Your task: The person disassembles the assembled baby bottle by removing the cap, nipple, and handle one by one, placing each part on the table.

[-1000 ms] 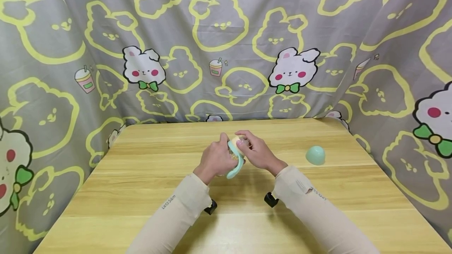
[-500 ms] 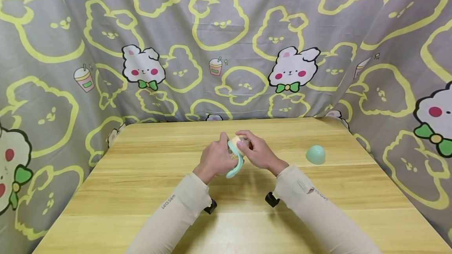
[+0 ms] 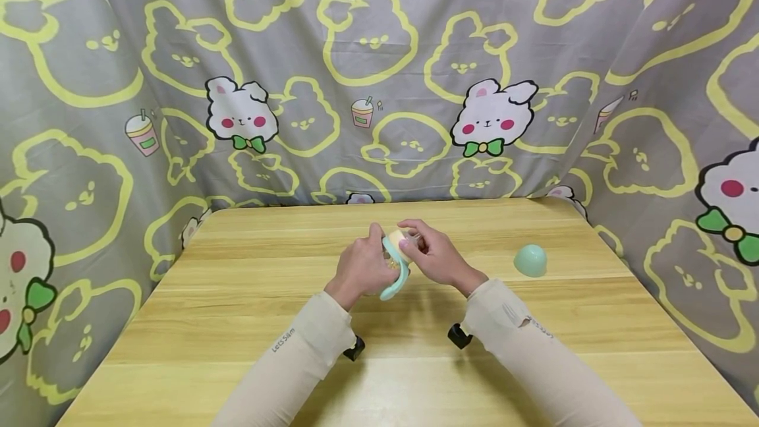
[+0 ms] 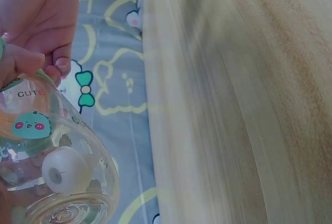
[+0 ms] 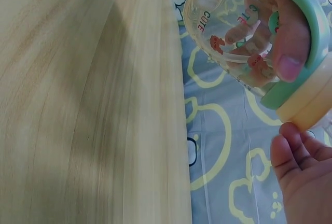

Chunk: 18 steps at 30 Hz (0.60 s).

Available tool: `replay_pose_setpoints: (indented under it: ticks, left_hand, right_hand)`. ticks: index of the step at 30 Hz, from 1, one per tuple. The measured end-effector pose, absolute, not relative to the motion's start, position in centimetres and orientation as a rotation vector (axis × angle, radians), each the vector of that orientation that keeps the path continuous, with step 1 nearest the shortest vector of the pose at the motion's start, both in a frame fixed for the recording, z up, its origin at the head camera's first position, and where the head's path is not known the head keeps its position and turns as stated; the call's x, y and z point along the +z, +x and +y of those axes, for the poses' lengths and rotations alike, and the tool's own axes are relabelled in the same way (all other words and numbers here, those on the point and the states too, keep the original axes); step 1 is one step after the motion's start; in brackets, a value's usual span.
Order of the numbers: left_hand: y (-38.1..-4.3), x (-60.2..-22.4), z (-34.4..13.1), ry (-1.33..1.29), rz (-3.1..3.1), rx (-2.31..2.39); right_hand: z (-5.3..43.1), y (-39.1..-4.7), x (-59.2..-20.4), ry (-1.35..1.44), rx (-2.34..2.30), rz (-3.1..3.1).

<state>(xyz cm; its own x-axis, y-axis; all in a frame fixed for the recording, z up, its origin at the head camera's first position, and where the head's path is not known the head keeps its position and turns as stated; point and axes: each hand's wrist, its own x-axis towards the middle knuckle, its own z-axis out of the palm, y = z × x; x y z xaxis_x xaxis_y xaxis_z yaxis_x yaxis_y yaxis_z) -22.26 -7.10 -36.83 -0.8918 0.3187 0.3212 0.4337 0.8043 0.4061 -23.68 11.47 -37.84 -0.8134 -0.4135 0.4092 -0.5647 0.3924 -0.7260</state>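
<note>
A clear baby bottle (image 4: 98, 146) with printed cartoon faces is held tilted above the table, between the two hands. My left hand (image 3: 364, 265) grips its body, with the thumb passed through the mint-green handle (image 3: 394, 287). Around the cream collar ring (image 5: 308, 99) at the bottle's top, my right hand (image 3: 440, 257) pinches with thumb and fingers. The transparent top beyond the collar is mostly hidden by the right fingers. Inside the bottle, a white ball (image 4: 67, 171) shows in the left wrist view.
A mint-green domed cap (image 3: 530, 261) stands on the wooden table (image 3: 237, 321), right of the hands. A patterned grey curtain (image 3: 367, 150) hangs along the table's back and both sides. Black wrist cameras hang under both sleeves.
The right wrist and sleeve have shifted slightly to the right, with the fingers still on the collar. The left hand and the bottle stay nearly in place.
</note>
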Motion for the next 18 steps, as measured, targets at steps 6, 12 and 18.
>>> replay_pose_setpoints:
  ticks: [6, 12, 18]
  left_hand:
    - [-22.29, -36.8, -7.14, -0.574, -2.749, -0.696]
    - [-22.32, -36.85, -7.18, -0.571, -2.747, -0.703]
    - [-22.32, -36.81, -7.26, -0.572, -2.744, -0.707]
  right_hand:
    - [11.62, -23.67, -37.9, 0.874, 1.376, -2.488]
    - [11.76, -23.72, -38.14, 0.926, 1.388, -2.447]
    - [11.8, -23.66, -38.17, 0.976, 1.404, -2.418]
